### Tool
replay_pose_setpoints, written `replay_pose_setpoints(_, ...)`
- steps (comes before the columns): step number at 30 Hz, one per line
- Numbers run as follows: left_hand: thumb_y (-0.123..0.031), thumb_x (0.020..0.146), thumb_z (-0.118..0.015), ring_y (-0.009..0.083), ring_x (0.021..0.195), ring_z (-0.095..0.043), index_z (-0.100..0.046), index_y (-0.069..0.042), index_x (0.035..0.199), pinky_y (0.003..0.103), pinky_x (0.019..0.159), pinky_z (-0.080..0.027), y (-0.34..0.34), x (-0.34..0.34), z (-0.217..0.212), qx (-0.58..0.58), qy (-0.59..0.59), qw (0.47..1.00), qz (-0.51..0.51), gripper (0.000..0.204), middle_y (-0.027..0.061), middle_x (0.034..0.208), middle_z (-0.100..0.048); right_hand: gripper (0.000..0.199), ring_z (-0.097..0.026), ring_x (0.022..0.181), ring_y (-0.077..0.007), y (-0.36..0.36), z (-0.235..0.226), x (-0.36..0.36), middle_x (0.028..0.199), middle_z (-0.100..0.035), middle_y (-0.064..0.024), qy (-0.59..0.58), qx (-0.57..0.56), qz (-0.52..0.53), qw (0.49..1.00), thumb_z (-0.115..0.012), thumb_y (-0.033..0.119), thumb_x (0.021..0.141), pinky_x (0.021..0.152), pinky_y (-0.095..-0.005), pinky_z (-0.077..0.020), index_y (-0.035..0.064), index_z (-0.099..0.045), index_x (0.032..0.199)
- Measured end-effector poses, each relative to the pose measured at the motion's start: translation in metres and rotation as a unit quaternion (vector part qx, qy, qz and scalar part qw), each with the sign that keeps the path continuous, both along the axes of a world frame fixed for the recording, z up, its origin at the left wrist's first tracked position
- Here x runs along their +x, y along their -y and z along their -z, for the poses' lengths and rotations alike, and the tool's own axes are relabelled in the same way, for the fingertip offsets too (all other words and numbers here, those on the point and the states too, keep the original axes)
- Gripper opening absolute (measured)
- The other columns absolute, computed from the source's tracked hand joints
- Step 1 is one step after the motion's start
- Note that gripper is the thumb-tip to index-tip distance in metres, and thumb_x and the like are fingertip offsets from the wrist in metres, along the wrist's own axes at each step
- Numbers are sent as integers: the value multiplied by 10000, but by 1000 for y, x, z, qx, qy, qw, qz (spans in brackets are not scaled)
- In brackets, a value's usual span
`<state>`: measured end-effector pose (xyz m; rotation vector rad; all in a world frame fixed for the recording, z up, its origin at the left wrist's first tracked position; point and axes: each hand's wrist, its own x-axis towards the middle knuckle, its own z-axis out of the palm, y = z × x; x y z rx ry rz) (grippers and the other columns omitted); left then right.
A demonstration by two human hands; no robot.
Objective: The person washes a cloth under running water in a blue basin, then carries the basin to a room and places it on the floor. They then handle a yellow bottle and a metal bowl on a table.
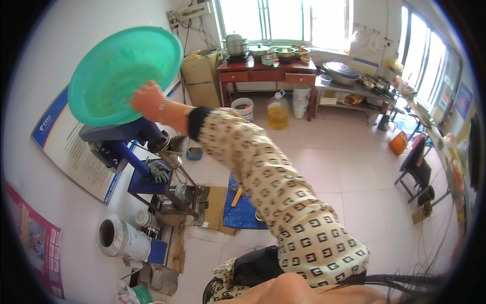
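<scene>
My right hand (148, 103) reaches across to the left, over the near side of a large green plastic basin (164, 48). Its fingers are curled inward and partly hidden, and what they hold, if anything, does not show. The basin rests tilted on top of a blue metal machine (126, 147). Wet-looking residue or liquid glints on its inner bottom. Below my wrist the machine has a metal outlet (173, 159). A dark work glove (158, 172) lies on the blue stand under it. My left hand is out of view.
A blue low table (245, 213) with a wooden-handled tool (237, 196) stands below my arm. A white metal cylinder (126, 238) lies lower left. Behind are a red-brown desk (260, 76) with pots, a jug of yellow liquid (278, 112) and a bucket (243, 109). A chair (417, 169) stands right.
</scene>
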<state>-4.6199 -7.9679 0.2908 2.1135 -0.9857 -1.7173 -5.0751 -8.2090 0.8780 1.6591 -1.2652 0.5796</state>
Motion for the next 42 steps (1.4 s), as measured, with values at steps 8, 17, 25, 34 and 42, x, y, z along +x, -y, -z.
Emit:
replay_pose_setpoints(8, -66, 801, -460, 274, 549, -578, -540, 21, 827, 384, 472, -495, -10, 47, 44, 25, 27, 995, 95, 121, 148, 705, -569, 112, -490, 719, -195, -277, 64, -107, 697, -464, -25, -81, 22, 35, 996, -570, 105, 610, 675, -333, -376, 115, -515, 707)
replay_pose_setpoints(17, -63, 802, -514, 257, 540, -594, -539, 49, 864, 358, 491, -519, -17, -243, 89, -1, -114, 940, 321, 130, 157, 721, -596, 111, -543, 697, -188, -560, 191, -186, 701, -515, -27, 144, 200, 150, 958, -610, 145, 684, 676, -308, -428, 118, -510, 724)
replay_pose_setpoints(25, -131, 827, -559, 196, 720, -635, -624, 41, 909, 293, 655, -524, 22, -585, 150, -23, -198, 717, 669, 201, 134, 802, -654, 300, -591, 664, -309, -611, 311, -248, 728, -576, -117, 404, 316, 355, 781, -706, 286, 704, 585, -394, -480, 44, -533, 738)
replay_pose_setpoints(34, -138, 831, -538, 188, 737, -642, -623, 50, 966, 291, 670, -524, -73, -800, 55, -2, -139, 531, 836, 247, 137, 837, -663, 291, -578, 636, -313, -709, 369, -312, 685, -576, -115, 500, 212, 522, 657, -679, 306, 732, 571, -401, -457, 50, -544, 716)
replay_pose_setpoints(42, -140, 830, -525, 190, 701, -650, -634, 39, 925, 297, 635, -529, -135, -990, 66, -56, -205, 378, 901, 230, 137, 804, -665, 207, -543, 532, -196, -753, 279, -387, 673, -620, -103, 629, -122, 531, 554, -684, 184, 719, 525, -301, -448, -2, -627, 787)
